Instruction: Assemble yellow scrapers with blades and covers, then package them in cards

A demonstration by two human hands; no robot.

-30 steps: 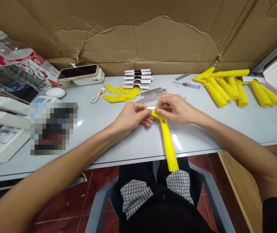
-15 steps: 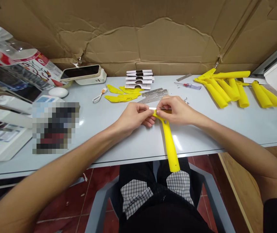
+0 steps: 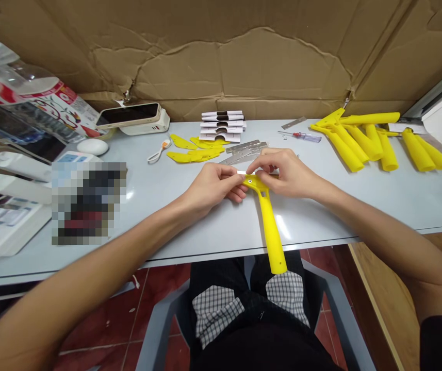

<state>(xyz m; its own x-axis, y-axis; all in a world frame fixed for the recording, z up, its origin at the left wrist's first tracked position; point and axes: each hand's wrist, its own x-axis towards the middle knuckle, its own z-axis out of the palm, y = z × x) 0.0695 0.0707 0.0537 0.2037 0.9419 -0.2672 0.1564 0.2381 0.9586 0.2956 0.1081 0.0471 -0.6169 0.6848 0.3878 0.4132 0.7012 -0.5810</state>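
Observation:
A yellow scraper [image 3: 270,221] lies with its long handle pointing toward me and over the table's front edge. A strip of bright blade shows along its head, and a small dark-centred screw or hole is visible there. The left end of the head is pinched between the thumb and fingers of my left hand [image 3: 221,185]. My right hand [image 3: 282,172] grips the head's right part with thumb and curled fingers, hiding that end. Just behind the hands are loose metal blades [image 3: 246,150] and several flat yellow pieces [image 3: 195,154].
White folded packets [image 3: 221,135] are stacked at the back. A screwdriver [image 3: 306,137] and a single blade [image 3: 293,123] lie behind my right hand. More yellow scraper handles [image 3: 354,141] are piled at right. Leftward are a cable [image 3: 159,152], phone [image 3: 130,114], mouse [image 3: 93,147] and bottles [image 3: 56,98].
My right thumb and fingers have shifted slightly right along the scraper head, uncovering the small round screw or hole. My left hand and the handle stay in place.

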